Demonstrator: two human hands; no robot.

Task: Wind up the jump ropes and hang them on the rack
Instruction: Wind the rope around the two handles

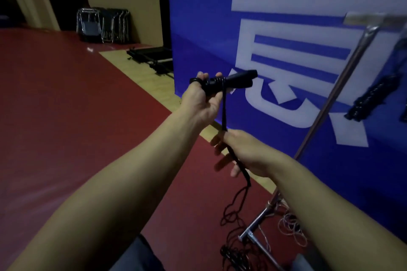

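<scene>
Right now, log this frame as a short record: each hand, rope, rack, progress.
left hand: grips the black handles, a few turns of cord around them
right hand: cord runs up through its fingers to the handles
loose cord: trails from the right hand to a pile on the red floor
rack: metal stand at right, a wound black rope hanging on it
progress: winding just begun, nothing hung from this rope

Both arms extended forward. Left hand (201,100) raised, fingers curled, gripping; right hand (239,152) lower, just below-right of the left hand, fingers loosely pinching.
</scene>
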